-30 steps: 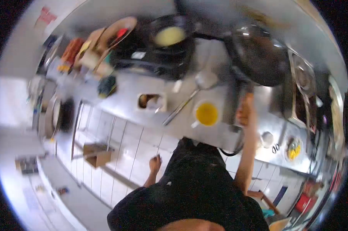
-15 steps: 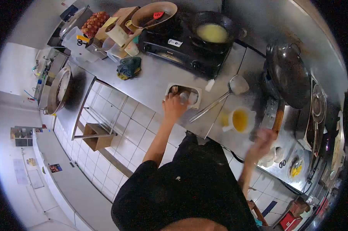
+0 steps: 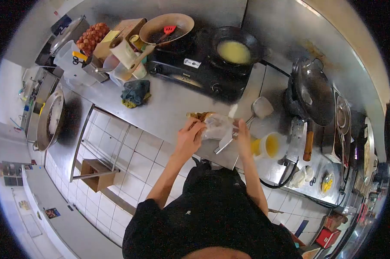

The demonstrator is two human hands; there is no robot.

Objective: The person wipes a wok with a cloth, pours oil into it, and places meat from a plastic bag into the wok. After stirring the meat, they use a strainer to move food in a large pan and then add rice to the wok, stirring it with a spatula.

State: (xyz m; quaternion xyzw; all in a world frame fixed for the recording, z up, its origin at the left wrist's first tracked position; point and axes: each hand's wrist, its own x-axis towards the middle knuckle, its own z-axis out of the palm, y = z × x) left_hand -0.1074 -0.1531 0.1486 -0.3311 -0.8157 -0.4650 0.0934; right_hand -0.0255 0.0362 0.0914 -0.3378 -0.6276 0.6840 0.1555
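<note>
One translucent bag (image 3: 217, 125) sits between left hand (image 3: 190, 137) and right hand (image 3: 243, 137), both pinching it.

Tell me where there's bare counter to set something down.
Bare counter lies between the dark cloth and left hand, in front of the stove; a smaller patch separates it from the right-side pan. Crowded: around the right hand, utensil and cup.

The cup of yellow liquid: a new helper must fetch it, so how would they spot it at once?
Start at the steel counter and look along its front edge. Just right of the right hand stands the cup. The black pan on the stove holds something yellow too, but this is a pale-walled cup standing off the stove.
</note>
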